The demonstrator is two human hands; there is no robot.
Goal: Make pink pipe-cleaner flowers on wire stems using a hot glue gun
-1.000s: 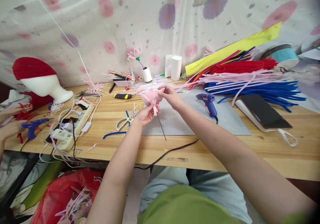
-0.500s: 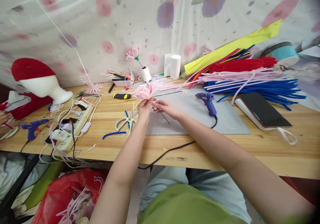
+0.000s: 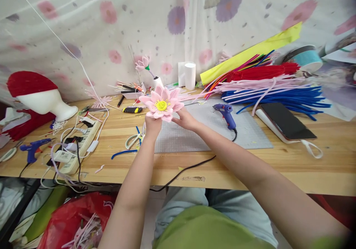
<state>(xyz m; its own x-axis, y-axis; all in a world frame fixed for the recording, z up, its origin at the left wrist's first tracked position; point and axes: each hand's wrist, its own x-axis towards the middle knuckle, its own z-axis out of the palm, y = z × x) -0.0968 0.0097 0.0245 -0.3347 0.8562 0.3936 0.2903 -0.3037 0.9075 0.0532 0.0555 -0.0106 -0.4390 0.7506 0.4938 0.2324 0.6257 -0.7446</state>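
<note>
A pink pipe-cleaner flower (image 3: 161,105) with a coiled yellow centre faces up toward me above the grey cutting mat (image 3: 189,141). My left hand (image 3: 152,127) is closed below the bloom and grips it from underneath; the stem is hidden. At the right-hand petals, my right hand (image 3: 187,120) curls against the flower's underside, its thumb showing and its fingertips hidden by the petals. To the right on the mat rests a blue glue gun (image 3: 226,115). Scissors (image 3: 132,140) lie left of my left wrist, partly covered, beside a blue pipe-cleaner piece (image 3: 124,153).
Bundled blue pipe cleaners (image 3: 278,100) and a phone (image 3: 289,120) lie to the right. A smaller pink flower (image 3: 143,63) stands at the back. On the left are a power strip (image 3: 83,145), another glue gun (image 3: 33,149) and a foam head (image 3: 41,99). A black cord (image 3: 183,171) crosses the table's front.
The flower has tipped toward me, so its yellow centre now shows; its dark stem wire has gone out of sight. My right hand has shifted from the stem to beside the petals.
</note>
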